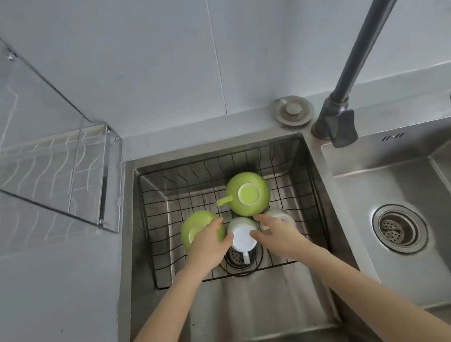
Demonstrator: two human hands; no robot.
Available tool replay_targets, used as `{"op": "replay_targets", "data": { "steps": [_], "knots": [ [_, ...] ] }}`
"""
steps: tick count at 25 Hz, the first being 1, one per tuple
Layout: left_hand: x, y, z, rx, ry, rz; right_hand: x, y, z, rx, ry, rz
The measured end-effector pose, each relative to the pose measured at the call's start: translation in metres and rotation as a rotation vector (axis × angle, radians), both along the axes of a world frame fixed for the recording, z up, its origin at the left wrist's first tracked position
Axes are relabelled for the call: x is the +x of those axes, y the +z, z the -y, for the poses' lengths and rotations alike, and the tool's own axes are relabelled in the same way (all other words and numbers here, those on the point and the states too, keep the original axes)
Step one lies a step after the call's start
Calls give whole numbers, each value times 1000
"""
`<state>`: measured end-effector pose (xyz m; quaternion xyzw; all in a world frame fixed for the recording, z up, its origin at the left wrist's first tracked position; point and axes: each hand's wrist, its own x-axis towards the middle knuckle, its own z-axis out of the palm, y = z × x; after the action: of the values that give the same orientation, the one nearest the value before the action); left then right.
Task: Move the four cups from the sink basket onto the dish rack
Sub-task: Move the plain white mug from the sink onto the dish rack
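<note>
Seen from above, four glazed ceramic cups sit upside down in a black wire sink basket [157,232] inside a steel sink. The left hand [207,246] rests over a green cup [194,227]; the right hand [277,231] covers a white cup [278,214]. Both hands press the sides of a middle white cup [242,235], handle toward the viewer; whether they grip is unclear. A second green cup [247,193] sits behind. The cups look rigid, breakable, perhaps slick; hold walls or handle. The wire dish rack [44,170] stands empty at left.
</note>
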<state>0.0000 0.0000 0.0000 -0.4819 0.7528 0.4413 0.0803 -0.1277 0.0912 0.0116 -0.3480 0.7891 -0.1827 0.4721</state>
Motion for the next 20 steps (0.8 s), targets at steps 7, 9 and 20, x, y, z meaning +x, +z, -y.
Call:
{"op": "replay_targets", "data": {
  "steps": [7, 9, 20],
  "knots": [
    [-8, -37, -8, 158, 97, -16, 13, -33, 16, 57, -18, 61],
    [-9, -44, -9, 183, 118, -61, 16, -39, 21, 53, -38, 67],
    [-3, -52, -8, 276, 89, -83, 17, -43, 24, 64, -203, 121]
  ]
}}
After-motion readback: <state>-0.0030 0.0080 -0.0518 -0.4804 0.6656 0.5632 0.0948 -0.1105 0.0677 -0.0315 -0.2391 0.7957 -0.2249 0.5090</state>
